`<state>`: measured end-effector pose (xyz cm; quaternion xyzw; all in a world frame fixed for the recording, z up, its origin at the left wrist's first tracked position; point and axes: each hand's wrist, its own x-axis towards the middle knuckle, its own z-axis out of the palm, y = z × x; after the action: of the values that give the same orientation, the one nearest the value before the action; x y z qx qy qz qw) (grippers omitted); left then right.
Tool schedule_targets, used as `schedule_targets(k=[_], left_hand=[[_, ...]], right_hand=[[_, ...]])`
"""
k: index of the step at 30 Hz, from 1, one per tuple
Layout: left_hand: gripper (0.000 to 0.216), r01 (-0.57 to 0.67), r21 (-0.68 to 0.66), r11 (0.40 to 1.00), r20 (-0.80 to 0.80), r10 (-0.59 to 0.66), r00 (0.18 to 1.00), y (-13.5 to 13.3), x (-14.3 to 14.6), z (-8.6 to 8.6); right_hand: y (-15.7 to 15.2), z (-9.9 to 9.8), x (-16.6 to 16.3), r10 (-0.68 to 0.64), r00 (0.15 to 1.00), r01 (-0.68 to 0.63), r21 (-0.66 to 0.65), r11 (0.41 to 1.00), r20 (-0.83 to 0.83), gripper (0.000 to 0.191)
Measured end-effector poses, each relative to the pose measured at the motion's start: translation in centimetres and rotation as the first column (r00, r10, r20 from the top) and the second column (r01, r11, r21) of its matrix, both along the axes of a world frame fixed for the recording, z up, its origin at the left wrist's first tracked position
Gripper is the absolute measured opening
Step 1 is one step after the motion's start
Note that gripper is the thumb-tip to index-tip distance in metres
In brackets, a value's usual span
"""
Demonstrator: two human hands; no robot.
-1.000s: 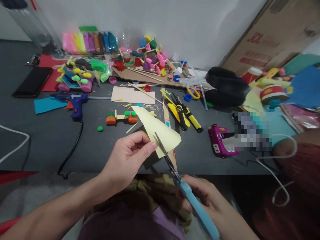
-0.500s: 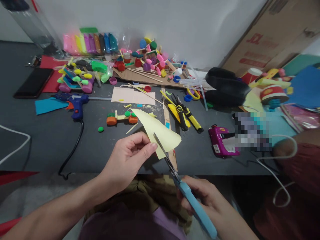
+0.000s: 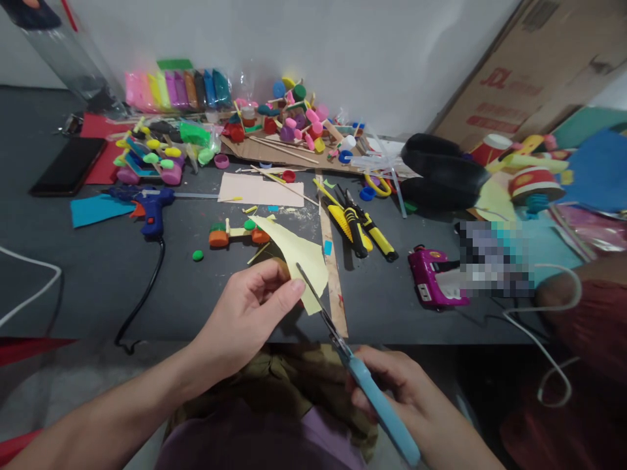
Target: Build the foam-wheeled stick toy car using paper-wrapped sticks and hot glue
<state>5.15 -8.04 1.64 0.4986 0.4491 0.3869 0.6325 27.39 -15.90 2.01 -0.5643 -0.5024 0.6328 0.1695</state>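
Pinched between thumb and fingers of my left hand is a pale yellow sheet of paper, curved and held above the table's front part. My right hand is closed around light-blue-handled scissors. Their dark blades lie across the paper just right of my left thumb, the upper blade showing on top of it. Behind the paper sits a small model with orange and green wheels, partly covered by the sheet. A green lump lies to its left.
A blue glue gun with its cord lies left, near a phone. Pliers and a yellow cutter lie behind the paper. A purple device stands right. Colourful clay pieces and models line the back. Another person's sleeve shows far right.
The yellow paper has shifted a little left, and its right edge has curled away and looks narrower. The scissors have moved slightly left with my right hand.
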Motion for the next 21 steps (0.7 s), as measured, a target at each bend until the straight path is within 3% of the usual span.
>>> schedule_targets(k=[7,21], left_hand=[[0.028,-0.06,0.152,0.987,-0.091,0.075,0.993,0.52,-0.24,0.51],[0.029,0.021,0.105,0.994,-0.116,-0.009,0.993,0.61,-0.43,0.31]], right_hand=[[-0.15,-0.22,0.04,-0.019,1.0,0.019,-0.004,1.0,0.02,0.029],[0.66,-0.37,-0.61,-0.024,0.998,0.023,-0.023,0.999,-0.06,0.028]])
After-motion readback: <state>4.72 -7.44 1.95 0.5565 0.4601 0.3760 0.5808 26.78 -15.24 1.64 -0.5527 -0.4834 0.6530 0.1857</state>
